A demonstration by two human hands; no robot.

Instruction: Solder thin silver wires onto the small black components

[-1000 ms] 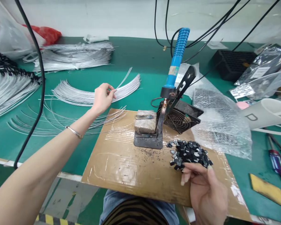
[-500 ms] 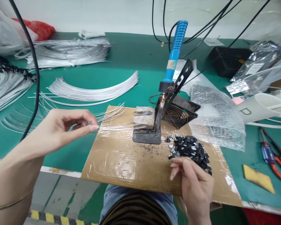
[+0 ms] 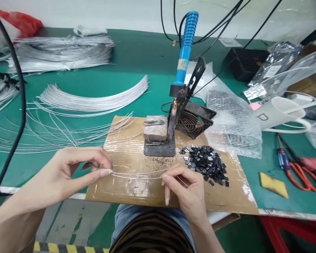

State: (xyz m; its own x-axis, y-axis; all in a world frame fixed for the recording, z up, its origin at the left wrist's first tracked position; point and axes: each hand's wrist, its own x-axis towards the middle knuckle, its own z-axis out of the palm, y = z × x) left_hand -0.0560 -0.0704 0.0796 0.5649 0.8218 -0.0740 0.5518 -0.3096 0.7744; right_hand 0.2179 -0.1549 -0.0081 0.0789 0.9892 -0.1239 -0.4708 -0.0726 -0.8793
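A couple of thin white wires (image 3: 137, 176) stretch between my two hands above the cardboard sheet (image 3: 116, 191). My left hand (image 3: 81, 168) pinches them at one end between thumb and fingers. On the other side my right hand (image 3: 185, 184) has its fingers closed round the wires, their tips poking out past it. Just beyond that hand lies a pile of small black pieces (image 3: 206, 161), some with silvery faces. A blue-handled soldering iron (image 3: 187, 40) stands tip down in a metal stand, beside a greyish block (image 3: 155, 130) bearing thin metal rods.
Curved bundles of white wire (image 3: 94, 98) lie at the left and back. A small fan (image 3: 193, 121) sits behind the iron. To the right are bubble wrap (image 3: 229, 123), a white mug (image 3: 279, 112), orange-handled pliers (image 3: 305, 177) and a yellow sponge (image 3: 274, 184).
My right hand has moved left from the black pieces and now grips the wires. My left hand has drawn the wires down and nearer, away from the block. The view has shifted slightly.
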